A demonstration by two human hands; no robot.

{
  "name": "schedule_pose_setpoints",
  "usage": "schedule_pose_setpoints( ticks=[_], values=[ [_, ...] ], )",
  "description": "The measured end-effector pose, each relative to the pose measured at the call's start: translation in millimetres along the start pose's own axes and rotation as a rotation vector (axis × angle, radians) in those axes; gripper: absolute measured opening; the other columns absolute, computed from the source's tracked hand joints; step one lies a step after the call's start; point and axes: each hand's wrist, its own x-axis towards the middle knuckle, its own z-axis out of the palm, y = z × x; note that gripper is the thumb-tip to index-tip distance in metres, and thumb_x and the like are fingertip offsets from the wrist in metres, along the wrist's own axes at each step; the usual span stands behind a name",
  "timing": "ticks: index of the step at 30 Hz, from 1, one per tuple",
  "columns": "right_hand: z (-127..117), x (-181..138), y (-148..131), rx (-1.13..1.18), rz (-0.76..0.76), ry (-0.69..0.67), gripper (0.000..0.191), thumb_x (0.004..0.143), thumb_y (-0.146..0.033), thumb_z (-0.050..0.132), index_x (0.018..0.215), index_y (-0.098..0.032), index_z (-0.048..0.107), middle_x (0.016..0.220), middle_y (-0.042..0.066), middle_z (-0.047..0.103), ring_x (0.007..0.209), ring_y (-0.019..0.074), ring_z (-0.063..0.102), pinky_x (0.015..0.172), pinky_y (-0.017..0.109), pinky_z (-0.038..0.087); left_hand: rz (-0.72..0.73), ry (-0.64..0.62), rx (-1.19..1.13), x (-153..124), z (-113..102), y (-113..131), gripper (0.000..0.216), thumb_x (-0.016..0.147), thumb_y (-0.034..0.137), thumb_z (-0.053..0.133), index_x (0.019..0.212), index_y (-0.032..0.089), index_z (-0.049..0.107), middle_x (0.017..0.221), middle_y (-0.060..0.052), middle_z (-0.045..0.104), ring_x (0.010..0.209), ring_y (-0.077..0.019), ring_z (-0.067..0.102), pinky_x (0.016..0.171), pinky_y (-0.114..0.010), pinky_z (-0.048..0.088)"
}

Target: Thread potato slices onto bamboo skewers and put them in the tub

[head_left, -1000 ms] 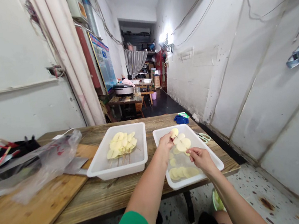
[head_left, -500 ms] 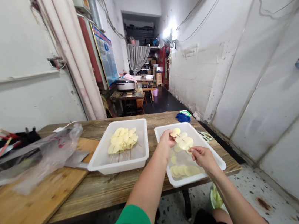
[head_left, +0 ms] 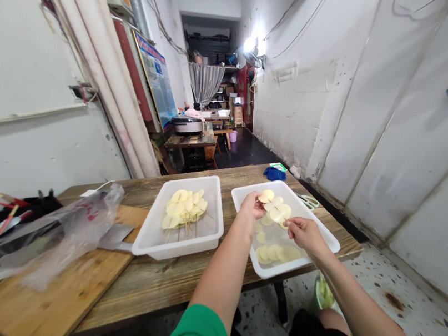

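Over the right white tray [head_left: 327, 235], my left hand [head_left: 250, 209] pinches a potato slice [head_left: 266, 196] at its fingertips. Just below it, my right hand [head_left: 306, 233] is closed on the lower end of a thin skewer threaded with pale potato slices [head_left: 278, 212]. More loose slices [head_left: 274, 253] lie in the near end of this tray. The left white tray [head_left: 168, 242] holds several finished potato skewers [head_left: 183, 208] laid side by side.
A wooden cutting board [head_left: 50, 298] lies at the left with a cleaver [head_left: 113, 238] and a clear plastic bag [head_left: 41, 240] on it. Scissors [head_left: 308, 201] and a blue cloth [head_left: 273, 174] sit near the table's right edge. A narrow corridor runs beyond.
My hands stay over the right tray; the skewer and slices have shifted slightly as the left hand's slice sits closer to the skewer tip. The view rose a little.
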Motion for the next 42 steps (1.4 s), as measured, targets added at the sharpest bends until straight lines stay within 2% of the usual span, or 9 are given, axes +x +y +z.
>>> schedule_pose_setpoints(
  ticks=[4,9,11,14,17,23,30,36,42],
  values=[
    [2,1,-3,-0.025,-0.004,0.001,0.028,0.070,-0.041,0.057,0.058,-0.016,0.058,0.042,-0.004,0.047,0.034,0.0058,0.029,0.036,0.021,0.023,-0.053,-0.065,0.115,-2,4,-7,0.007,0.071,0.008,0.052,0.074,0.012,0.057,0.058,-0.003,0.055,0.051,-0.0138,0.054,0.053,-0.024,0.046],
    [2,2,-7,-0.010,-0.055,0.084,0.028,0.074,-0.040,0.055,0.067,-0.014,0.062,0.046,-0.003,0.048,0.037,0.0062,0.032,0.038,0.020,0.023,0.180,-0.108,0.186,-7,6,-13,0.019,0.081,0.030,0.057,0.083,0.011,0.061,0.068,-0.005,0.062,0.056,-0.0123,0.056,0.058,-0.023,0.046],
    [2,1,-7,0.057,-0.036,0.104,0.029,0.074,-0.041,0.055,0.076,-0.014,0.064,0.048,-0.004,0.049,0.036,0.0065,0.032,0.037,0.020,0.022,0.160,-0.206,0.247,-11,5,-15,0.031,0.080,0.041,0.059,0.086,0.011,0.062,0.073,-0.007,0.063,0.060,-0.0136,0.059,0.060,-0.024,0.047],
    [2,0,-5,0.124,-0.023,0.096,0.031,0.074,-0.044,0.055,0.077,-0.014,0.063,0.048,-0.004,0.048,0.035,0.0061,0.031,0.036,0.021,0.020,0.152,-0.454,0.308,-16,4,-20,0.024,0.078,0.031,0.064,0.090,0.010,0.063,0.080,-0.009,0.066,0.070,-0.0170,0.063,0.071,-0.030,0.049],
    [3,-1,-4,0.110,-0.035,0.095,0.029,0.074,-0.043,0.056,0.070,-0.015,0.062,0.048,-0.004,0.048,0.034,0.0057,0.031,0.035,0.021,0.021,0.219,-0.561,0.326,-18,3,-24,0.019,0.074,0.015,0.068,0.092,0.010,0.063,0.087,-0.011,0.067,0.079,-0.0189,0.064,0.080,-0.034,0.049],
    [2,-4,-9,0.122,-0.007,0.101,0.027,0.073,-0.041,0.057,0.071,-0.015,0.061,0.047,-0.005,0.048,0.033,0.0049,0.031,0.035,0.020,0.020,0.102,-0.565,0.271,-22,7,-27,0.019,0.084,0.023,0.058,0.095,0.008,0.062,0.093,-0.014,0.067,0.086,-0.0211,0.065,0.083,-0.035,0.049],
    [16,13,-30,0.350,0.042,0.015,0.033,0.069,-0.047,0.060,0.073,-0.014,0.058,0.049,-0.006,0.048,0.031,0.0031,0.030,0.033,0.018,0.017,-0.036,-0.679,0.314,-33,10,-25,0.029,0.087,0.029,0.052,0.107,0.008,0.059,0.103,-0.018,0.065,0.084,-0.0218,0.066,0.064,-0.028,0.051],
    [34,21,-22,0.163,-0.090,-0.030,0.030,0.075,-0.044,0.053,0.080,-0.016,0.061,0.046,-0.006,0.047,0.033,0.0063,0.034,0.035,0.019,0.024,0.163,-0.528,0.108,-36,7,-17,0.024,0.085,0.014,0.052,0.108,0.011,0.059,0.101,-0.014,0.065,0.084,-0.0158,0.065,0.073,-0.027,0.051],
    [32,16,-14,-0.032,-0.181,0.100,0.026,0.079,-0.036,0.044,0.070,-0.017,0.060,0.045,-0.004,0.047,0.042,0.0105,0.042,0.044,0.021,0.032,0.176,-0.635,-0.013,-37,7,-12,0.025,0.089,0.028,0.049,0.101,0.010,0.060,0.100,-0.012,0.064,0.090,-0.0188,0.063,0.076,-0.030,0.052]
  ],
)
